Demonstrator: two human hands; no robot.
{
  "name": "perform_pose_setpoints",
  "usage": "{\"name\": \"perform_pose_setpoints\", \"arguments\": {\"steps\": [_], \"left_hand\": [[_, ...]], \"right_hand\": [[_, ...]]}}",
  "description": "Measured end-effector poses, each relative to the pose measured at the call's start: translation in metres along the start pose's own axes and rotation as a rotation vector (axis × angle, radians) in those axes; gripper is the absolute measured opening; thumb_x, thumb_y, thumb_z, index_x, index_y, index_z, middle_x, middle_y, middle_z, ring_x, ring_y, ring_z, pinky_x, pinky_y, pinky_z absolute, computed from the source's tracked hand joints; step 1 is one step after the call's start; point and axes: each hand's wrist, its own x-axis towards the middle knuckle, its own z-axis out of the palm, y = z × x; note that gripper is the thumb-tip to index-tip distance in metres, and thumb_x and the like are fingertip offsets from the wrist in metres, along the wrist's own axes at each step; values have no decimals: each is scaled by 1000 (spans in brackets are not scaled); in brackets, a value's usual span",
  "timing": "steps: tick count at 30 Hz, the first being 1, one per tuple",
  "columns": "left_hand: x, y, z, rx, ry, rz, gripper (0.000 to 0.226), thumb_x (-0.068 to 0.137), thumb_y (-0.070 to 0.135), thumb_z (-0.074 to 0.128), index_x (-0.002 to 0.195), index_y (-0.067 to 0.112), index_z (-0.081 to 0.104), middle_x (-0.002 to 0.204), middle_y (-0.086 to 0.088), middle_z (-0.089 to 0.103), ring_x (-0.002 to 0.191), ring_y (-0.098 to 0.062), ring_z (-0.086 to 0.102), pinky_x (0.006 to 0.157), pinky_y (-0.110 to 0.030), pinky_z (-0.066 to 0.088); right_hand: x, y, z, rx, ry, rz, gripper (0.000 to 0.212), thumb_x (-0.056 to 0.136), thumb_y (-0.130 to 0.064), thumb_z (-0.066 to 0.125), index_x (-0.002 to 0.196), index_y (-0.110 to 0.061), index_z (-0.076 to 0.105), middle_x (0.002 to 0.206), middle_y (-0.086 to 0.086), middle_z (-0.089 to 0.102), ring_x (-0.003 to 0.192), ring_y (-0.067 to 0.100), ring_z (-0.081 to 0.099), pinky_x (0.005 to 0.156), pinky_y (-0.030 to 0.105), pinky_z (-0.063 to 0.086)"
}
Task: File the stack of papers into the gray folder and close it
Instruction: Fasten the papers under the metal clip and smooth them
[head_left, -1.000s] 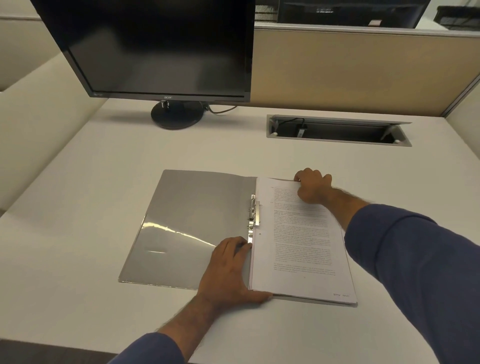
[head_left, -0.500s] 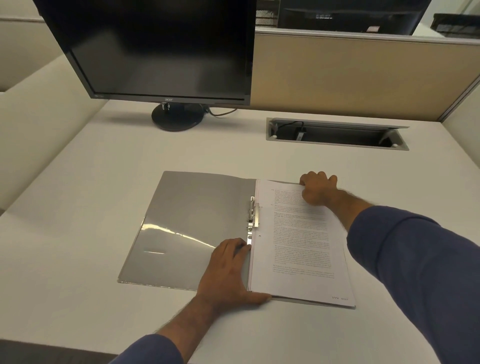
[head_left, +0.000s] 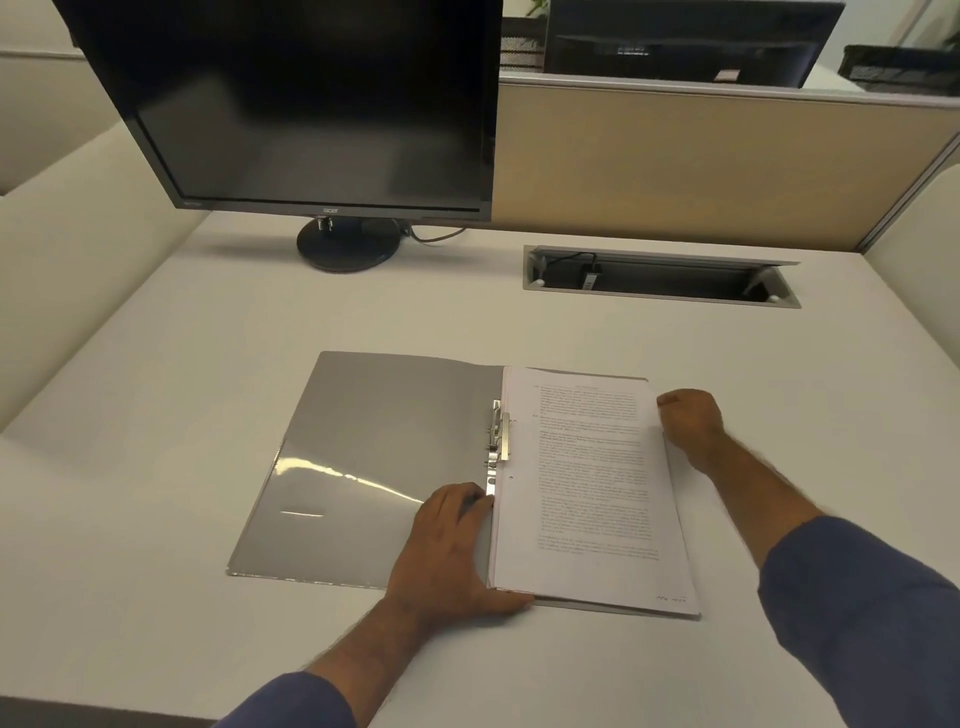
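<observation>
Desk (head_left: 182, 415): pale off-white top, matte, enclosed by low cream side panels and a tan fabric partition (head_left: 701, 161) along the far edge.

Monitor (head_left: 291, 104): black, screen dark, on a round base at the far left of the desk; a cable trails from behind the base.

Cable hatch (head_left: 660, 278): grey metal frame set in the desk top, far right, lid raised, a plug visible inside.

Gray folder (head_left: 374, 441): lies open and flat at desk centre, left cover glossy with light streaks, metal clip (head_left: 497, 431) along the spine.

Stack of papers (head_left: 587, 483): printed sheets resting on the folder's right half, left edge against the clip, squared to the cover.

Left hand (head_left: 452, 551): palm down, fingers spread flat on the folder near the spine at the near edge, thumb touching the stack's near corner; pressing, grasping nothing.

Right hand (head_left: 691, 421): loosely curled into a fist beside the stack's far right edge, enclosing nothing visible.

Sleeves: blue, both arms.
</observation>
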Motion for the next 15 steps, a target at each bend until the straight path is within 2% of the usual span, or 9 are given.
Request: {"name": "perform_pose_setpoints", "arguments": {"steps": [3,8,10,12,15], "left_hand": [[0,0,1,1,11,7,109,54,93,61,132,16,55,131,2,50,125,-18,45,107,-38,42],[0,0,2,-1,9,5,109,54,91,64,132,16,55,132,2,50,127,-19,45,109,-38,41],[0,0,2,-1,3,1,109,54,91,64,133,17,55,133,2,49,128,-19,44,110,-39,40],[0,0,2,-5,7,-4,110,52,89,67,133,16,55,133,1,50,128,-20,44,110,-40,39],[0,0,3,0,10,-2,110,51,88,68,132,15,56,132,0,50,128,-20,45,109,-40,40]], "right_hand": [[-1,0,-4,-2,-98,15,28,80,10,46,93,10,71,83,19,65,73,31,60,64,37,45],[-6,-4,-3,-97,-142,-17,28,74,12,39,67,3,65,71,14,59,66,28,55,58,31,45],[-8,-6,-2,-137,-140,-43,25,75,11,40,71,6,65,75,16,61,71,31,58,62,37,50],[-8,-6,-1,-155,-135,-66,26,79,9,43,85,12,67,87,21,68,83,39,64,74,44,56],[-11,-6,-1,-164,-118,-80,28,83,6,45,97,10,69,101,21,69,94,41,65,85,49,56]]}}
